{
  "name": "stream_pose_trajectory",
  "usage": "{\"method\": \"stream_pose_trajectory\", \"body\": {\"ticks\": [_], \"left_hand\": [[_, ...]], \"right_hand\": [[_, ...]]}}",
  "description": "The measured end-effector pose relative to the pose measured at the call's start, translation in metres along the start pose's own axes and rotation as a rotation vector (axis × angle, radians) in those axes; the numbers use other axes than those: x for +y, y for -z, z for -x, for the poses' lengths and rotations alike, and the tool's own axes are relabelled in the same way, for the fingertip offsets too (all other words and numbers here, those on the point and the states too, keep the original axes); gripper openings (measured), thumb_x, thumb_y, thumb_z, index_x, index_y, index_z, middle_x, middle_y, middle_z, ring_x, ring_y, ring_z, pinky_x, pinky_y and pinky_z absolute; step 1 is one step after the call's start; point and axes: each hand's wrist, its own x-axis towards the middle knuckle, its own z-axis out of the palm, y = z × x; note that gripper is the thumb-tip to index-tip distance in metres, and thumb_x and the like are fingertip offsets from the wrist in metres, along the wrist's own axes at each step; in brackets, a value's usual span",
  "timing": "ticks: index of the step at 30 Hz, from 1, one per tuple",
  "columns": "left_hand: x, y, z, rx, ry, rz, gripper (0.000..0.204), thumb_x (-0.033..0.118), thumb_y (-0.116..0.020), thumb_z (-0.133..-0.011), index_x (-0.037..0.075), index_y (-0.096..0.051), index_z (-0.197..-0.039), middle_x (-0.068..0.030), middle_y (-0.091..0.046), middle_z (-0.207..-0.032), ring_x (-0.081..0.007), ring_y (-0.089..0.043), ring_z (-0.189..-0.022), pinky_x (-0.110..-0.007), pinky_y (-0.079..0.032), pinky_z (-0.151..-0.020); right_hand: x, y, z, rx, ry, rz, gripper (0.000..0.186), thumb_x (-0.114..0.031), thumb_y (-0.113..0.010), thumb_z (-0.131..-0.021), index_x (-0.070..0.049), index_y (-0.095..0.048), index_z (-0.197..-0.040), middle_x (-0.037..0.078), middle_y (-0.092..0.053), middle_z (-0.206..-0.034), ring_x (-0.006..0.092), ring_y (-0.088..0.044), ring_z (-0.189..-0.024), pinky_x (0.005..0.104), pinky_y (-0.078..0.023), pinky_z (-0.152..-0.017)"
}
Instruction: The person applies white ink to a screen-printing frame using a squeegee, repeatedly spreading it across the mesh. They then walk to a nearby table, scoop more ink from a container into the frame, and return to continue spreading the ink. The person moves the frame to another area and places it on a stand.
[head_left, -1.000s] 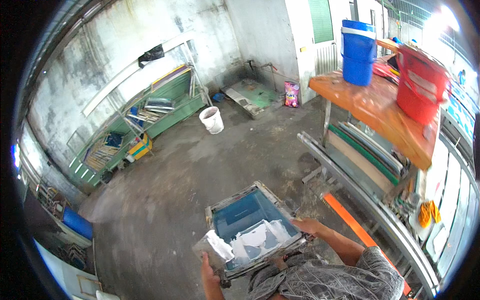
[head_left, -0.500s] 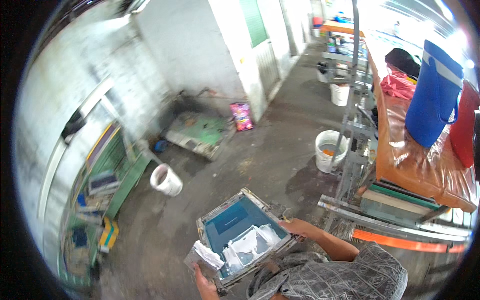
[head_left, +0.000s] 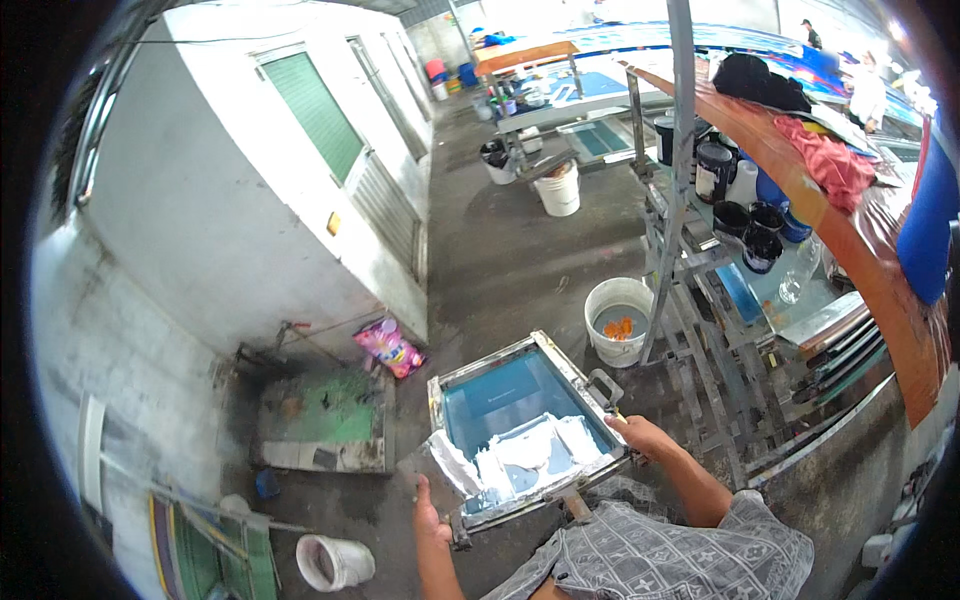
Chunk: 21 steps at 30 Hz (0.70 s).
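White paste [head_left: 535, 448] lies on the near half of the framed screen [head_left: 515, 385]; far half paste-free. Right hand [head_left: 640, 437]: fingers pinching the rim. Left hand [head_left: 430, 518]: fingers mostly hidden, grip indeterminable.

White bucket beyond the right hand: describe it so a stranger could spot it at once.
Start from the blue-meshed screen frame held low in the centre of the head view, the right hand on its right side. Just past that hand, a white bucket stands on the floor beside a tall grey metal post. Unlike the other white buckets, it shows bright orange material inside.
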Motion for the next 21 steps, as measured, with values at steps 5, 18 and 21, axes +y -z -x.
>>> {"method": "stream_pose_trajectory", "body": {"ticks": [5,18,21], "left_hand": [[0.102,-0.079,-0.139,-0.203,0.14,-0.048,0.073,0.049,-0.077,-0.089,0.001,-0.054,-0.138,-0.0127,-0.06,-0.138,-0.0267,-0.062,-0.121,-0.042,-0.048,-0.106],[0.212,-0.305,-0.491,-0.925,0.191,-0.423,0.054,0.045,-0.069,-0.097,-0.002,-0.066,-0.122,-0.0088,-0.072,-0.113,-0.0195,-0.07,-0.099,-0.036,-0.056,-0.091],[0.21,-0.359,-0.521,-1.052,0.171,-0.541,0.052,0.045,-0.068,-0.098,-0.002,-0.067,-0.119,-0.0087,-0.072,-0.11,-0.0189,-0.07,-0.097,-0.035,-0.056,-0.088]], "right_hand": [[-0.079,-0.014,-0.035,0.21,0.101,-0.153,0.072,-0.056,-0.058,-0.098,0.012,-0.064,-0.121,0.015,-0.069,-0.101,0.0208,-0.061,-0.093,0.0372,-0.048,-0.085],[-0.217,-0.127,-0.163,0.962,-0.012,-0.7,0.055,-0.047,-0.072,-0.09,0.003,-0.068,-0.11,0.015,-0.072,-0.099,0.0227,-0.066,-0.092,0.0375,-0.05,-0.086],[-0.214,-0.145,-0.188,1.068,-0.039,-0.811,0.056,-0.049,-0.073,-0.089,0.002,-0.068,-0.111,0.016,-0.073,-0.103,0.0257,-0.068,-0.097,0.0384,-0.049,-0.088]]}}
